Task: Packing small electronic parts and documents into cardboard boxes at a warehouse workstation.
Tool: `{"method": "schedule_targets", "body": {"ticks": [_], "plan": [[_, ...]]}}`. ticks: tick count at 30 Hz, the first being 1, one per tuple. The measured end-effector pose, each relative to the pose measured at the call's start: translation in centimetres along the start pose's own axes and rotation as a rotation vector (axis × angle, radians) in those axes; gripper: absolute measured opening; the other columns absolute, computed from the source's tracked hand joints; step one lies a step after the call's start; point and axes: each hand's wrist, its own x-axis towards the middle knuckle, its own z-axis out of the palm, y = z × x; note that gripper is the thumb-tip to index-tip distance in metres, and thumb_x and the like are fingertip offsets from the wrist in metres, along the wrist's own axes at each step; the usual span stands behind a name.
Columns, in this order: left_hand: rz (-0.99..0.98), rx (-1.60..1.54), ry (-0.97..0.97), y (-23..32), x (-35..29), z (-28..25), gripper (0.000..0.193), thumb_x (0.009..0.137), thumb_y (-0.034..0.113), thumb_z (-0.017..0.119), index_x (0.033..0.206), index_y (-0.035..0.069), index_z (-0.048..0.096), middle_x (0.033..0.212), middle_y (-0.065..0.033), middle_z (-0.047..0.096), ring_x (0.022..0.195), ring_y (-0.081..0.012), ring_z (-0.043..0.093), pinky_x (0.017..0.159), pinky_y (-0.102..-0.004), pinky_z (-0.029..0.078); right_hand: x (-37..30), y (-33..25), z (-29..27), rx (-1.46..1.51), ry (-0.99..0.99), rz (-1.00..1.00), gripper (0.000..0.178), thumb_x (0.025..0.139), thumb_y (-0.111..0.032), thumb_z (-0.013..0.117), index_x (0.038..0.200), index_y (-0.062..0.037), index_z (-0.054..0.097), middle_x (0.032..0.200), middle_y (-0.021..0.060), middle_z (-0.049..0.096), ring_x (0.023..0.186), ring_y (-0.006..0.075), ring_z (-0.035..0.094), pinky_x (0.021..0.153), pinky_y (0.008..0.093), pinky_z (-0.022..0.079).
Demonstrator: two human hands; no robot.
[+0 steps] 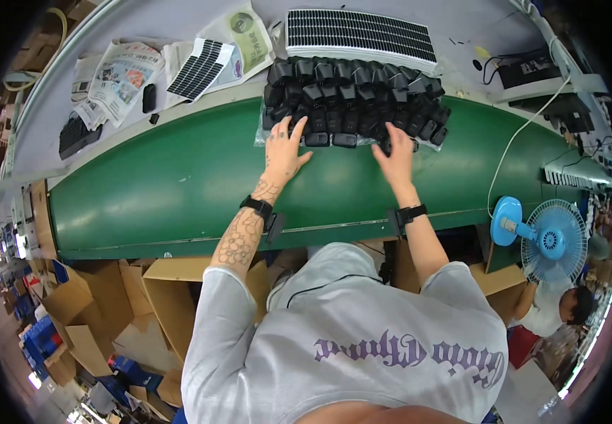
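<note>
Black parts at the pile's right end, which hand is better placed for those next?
Likely the right hand: it's at the front, near those black parts; the left hand is farther left.

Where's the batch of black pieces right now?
In the head view, the black pieces lie upper centre, along the far edge of the green surface, just below the striped sheets, with the left hand and right hand at their near side.

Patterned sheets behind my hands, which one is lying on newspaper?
The smaller sheet at left, slanted over newspaper; the larger, thicker stack lies right behind the black pieces, off the newspaper.
</note>
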Motion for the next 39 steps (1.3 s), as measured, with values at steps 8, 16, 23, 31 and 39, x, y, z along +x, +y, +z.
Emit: {"method": "schedule_targets", "body": {"ticks": [8,16,23,31,39], "plan": [[-0.005,0.05,0.113,1.8,4.5,4.6,0.069,0.076,0.052,0.067,0.132,0.015,0.048,0.128,-0.0148,0.047,0.121,-0.0334,0.041,0.097,-0.0464,0.037,4.1,-3.0,6.1,-0.208,-0.051,-0.125,0.062,0.076,-0.044,0.07,0.122,-0.0058,0.054,0.115,0.0124,0.055,0.106,0.0305,0.051,0.09,0.0438,0.041],[-0.111,0.051,0.084,2.0,5.6,5.7,0.056,0.078,0.054,0.064,0.122,0.019,0.06,0.115,-0.0121,0.048,0.113,-0.0321,0.043,0.083,-0.0488,0.041,4.5,-2.0,7.0,-0.277,-0.125,-0.16,0.057,0.079,-0.045,0.068,0.118,-0.0057,0.055,0.11,0.0112,0.054,0.099,0.0307,0.051,0.085,0.0439,0.041],[-0.089,-0.041,0.002,1.4,5.3,6.0,0.054,0.076,0.045,0.07,0.12,0.017,0.056,0.109,-0.0085,0.055,0.107,-0.0301,0.049,0.078,-0.0451,0.047,4.6,-0.6,6.9,-0.244,-0.12,-0.292,0.051,0.08,-0.041,0.068,0.115,-0.0063,0.054,0.108,0.01,0.056,0.093,0.0281,0.055,0.075,0.0403,0.044],[-0.045,-0.092,0.103,0.9,3.0,4.2,0.047,0.071,0.035,0.074,0.111,0.015,0.059,0.104,-0.0076,0.055,0.104,-0.0298,0.05,0.087,-0.0406,0.048,3.5,-1.4,7.6,-0.061,-0.144,-0.29,0.055,0.081,-0.033,0.071,0.121,-0.0016,0.048,0.113,0.0171,0.05,0.09,0.0354,0.061,0.071,0.0405,0.053],[-0.511,-1.021,0.445,-0.2,-13.2,-8.8,0.044,0.075,0.022,0.076,0.114,0.01,0.059,0.101,-0.0038,0.059,0.096,-0.0152,0.055,0.083,-0.0295,0.046,2.7,-1.0,7.8,-0.029,-0.085,-0.293,0.053,0.084,-0.034,0.069,0.123,-0.0054,0.049,0.117,0.0186,0.048,0.098,0.0387,0.058,0.078,0.0425,0.052]]}}
